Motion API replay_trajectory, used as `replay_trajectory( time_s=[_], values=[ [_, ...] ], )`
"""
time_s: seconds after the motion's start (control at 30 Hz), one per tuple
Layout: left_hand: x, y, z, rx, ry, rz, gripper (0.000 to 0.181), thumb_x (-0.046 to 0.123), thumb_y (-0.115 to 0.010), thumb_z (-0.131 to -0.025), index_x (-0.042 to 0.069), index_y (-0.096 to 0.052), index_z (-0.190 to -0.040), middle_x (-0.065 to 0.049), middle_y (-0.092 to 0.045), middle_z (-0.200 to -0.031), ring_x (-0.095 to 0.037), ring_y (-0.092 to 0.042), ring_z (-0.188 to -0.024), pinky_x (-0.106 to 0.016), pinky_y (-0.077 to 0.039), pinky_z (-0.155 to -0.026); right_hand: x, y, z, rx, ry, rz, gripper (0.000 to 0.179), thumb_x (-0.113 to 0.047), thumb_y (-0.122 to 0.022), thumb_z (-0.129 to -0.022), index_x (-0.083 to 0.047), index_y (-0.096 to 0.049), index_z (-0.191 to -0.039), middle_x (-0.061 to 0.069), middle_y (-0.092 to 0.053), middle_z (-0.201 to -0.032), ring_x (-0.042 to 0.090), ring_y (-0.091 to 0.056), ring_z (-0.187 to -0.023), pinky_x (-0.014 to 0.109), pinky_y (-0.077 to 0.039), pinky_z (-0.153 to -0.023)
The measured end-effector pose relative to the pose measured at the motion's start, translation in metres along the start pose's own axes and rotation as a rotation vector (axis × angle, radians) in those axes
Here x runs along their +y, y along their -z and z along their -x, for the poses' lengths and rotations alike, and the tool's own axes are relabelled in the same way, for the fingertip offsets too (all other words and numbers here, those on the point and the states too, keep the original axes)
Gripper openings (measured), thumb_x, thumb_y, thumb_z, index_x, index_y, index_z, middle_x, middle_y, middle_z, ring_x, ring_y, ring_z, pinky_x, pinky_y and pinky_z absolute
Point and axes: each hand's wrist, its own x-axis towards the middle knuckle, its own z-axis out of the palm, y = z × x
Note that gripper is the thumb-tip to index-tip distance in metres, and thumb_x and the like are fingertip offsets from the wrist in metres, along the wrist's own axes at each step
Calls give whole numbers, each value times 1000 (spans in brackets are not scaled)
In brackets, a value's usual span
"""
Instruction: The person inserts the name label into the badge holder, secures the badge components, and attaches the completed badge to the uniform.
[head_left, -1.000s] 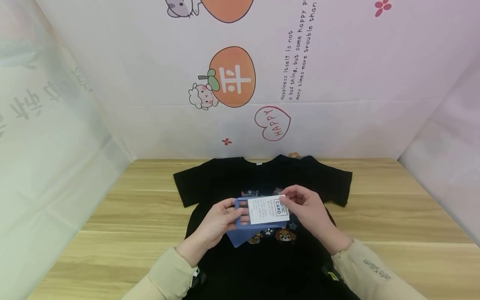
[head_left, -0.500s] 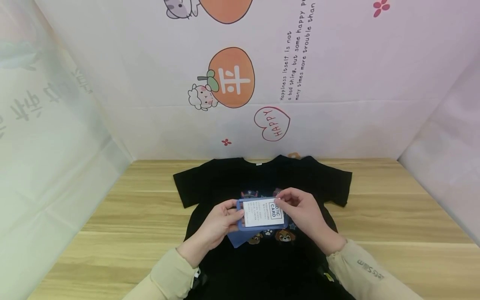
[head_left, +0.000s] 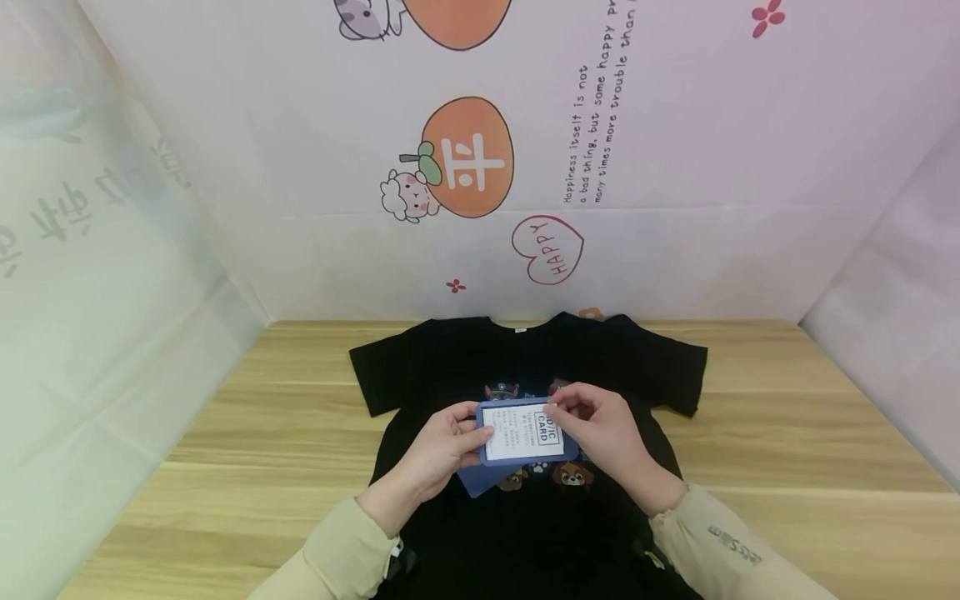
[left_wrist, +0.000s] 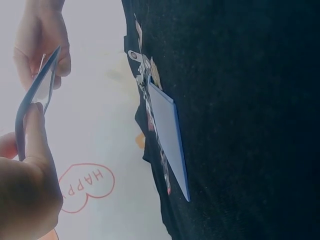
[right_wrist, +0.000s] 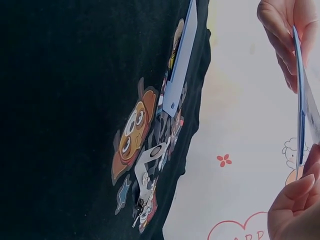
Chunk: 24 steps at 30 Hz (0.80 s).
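Observation:
My left hand (head_left: 435,450) grips the left end of a blue badge frame (head_left: 572,450), its thumb on the front and its fingers behind. A white card (head_left: 517,442) printed "ID/IC CARD" lies within the frame's outline. At the card's upper right corner, my right hand (head_left: 607,429) pinches it with thumb and forefinger. From the left wrist view, the card's edge (left_wrist: 41,62) stands slightly apart from the frame near the right hand. Below the hands, a flat blue panel (head_left: 483,479) rests on the black T-shirt (head_left: 517,542).
A metal clip (left_wrist: 136,56) lies on the shirt beside the blue panel. Cartoon dogs (head_left: 572,475) are printed on the shirt's chest. Underneath is a wood-grain table (head_left: 247,433). A printed white cloth (head_left: 675,167) hangs behind, with more white cloth at both sides.
My right hand has moved left and slightly down, sliding the card leftward over the frame until it covers the opening. My left hand has stayed nearly still, gripping the frame.

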Motion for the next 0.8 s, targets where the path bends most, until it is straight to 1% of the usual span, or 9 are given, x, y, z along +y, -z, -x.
replay_trajectory(
  time_s=[0.27, 0.5, 0.6, 0.7, 0.8],
  values=[
    [0, 0, 0, 6, 5, -18, 31, 5, -49, -97, -7, -46, -126, -24, -64, -116, -23, -68, -95, -35, -56, -83, 0, -4, -1, 23, 7, 50, 6, -13, -73, -83, -8, -72, -87, 2, -67, -76, 12, -49, -61, 20, -41, -55],
    [-1, 2, -1, 17, 2, -30, 30, 3, -49, -97, -8, -47, -124, -25, -64, -115, -22, -69, -94, -33, -56, -80, -1, -6, -2, 41, 10, 77, 9, -11, -76, -80, -7, -71, -86, 2, -65, -73, 13, -50, -62, 20, -42, -57],
    [-2, 2, -1, 22, 2, -33, 30, 3, -50, -96, -8, -47, -124, -24, -65, -114, -22, -69, -93, -33, -57, -80, -1, -6, -2, 63, 31, 108, 13, -11, -78, -78, -8, -69, -87, 1, -61, -75, 13, -49, -65, 20, -42, -60],
    [-2, 3, -1, 25, 0, -32, 29, 3, -50, -96, -8, -48, -123, -24, -65, -113, -21, -69, -92, -33, -57, -79, 0, -5, -2, 77, 59, 126, 22, -11, -79, -76, -7, -65, -93, 3, -55, -80, 14, -46, -70, 21, -40, -62],
    [-2, 4, -1, 27, -5, -32, 29, 3, -50, -96, -8, -48, -123, -24, -65, -113, -21, -69, -92, -33, -57, -79, 2, -4, -2, 52, 55, 109, 30, -12, -78, -77, -7, -59, -100, 5, -54, -88, 15, -47, -76, 23, -41, -67]
  ],
)
